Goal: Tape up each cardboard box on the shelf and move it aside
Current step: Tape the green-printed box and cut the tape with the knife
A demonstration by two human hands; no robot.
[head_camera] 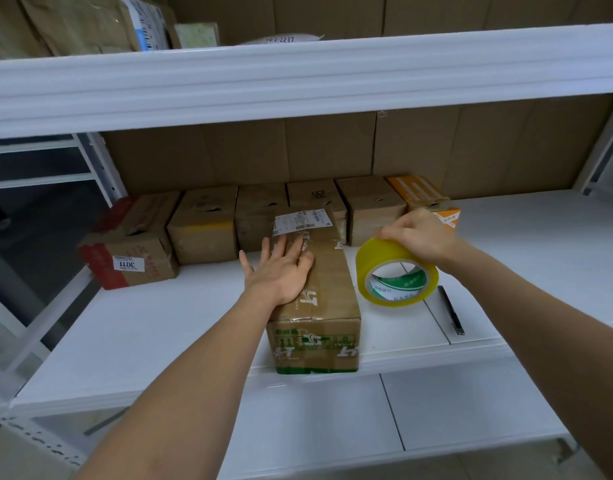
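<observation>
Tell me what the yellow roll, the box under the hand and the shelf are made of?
Yellow roll: looks like see-through plastic sticky tape, shiny, wound on a printed core that is probably card.
Box: brown cardboard, matte, with glossy strips of tape catching the light on top.
Shelf: smooth white board, probably painted metal, though the look leaves that open.

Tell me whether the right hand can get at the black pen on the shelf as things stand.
Probably not freely: the right hand grips the tape roll. The black pen lies uncovered on the shelf just beside the roll, so the path itself looks free.
</observation>
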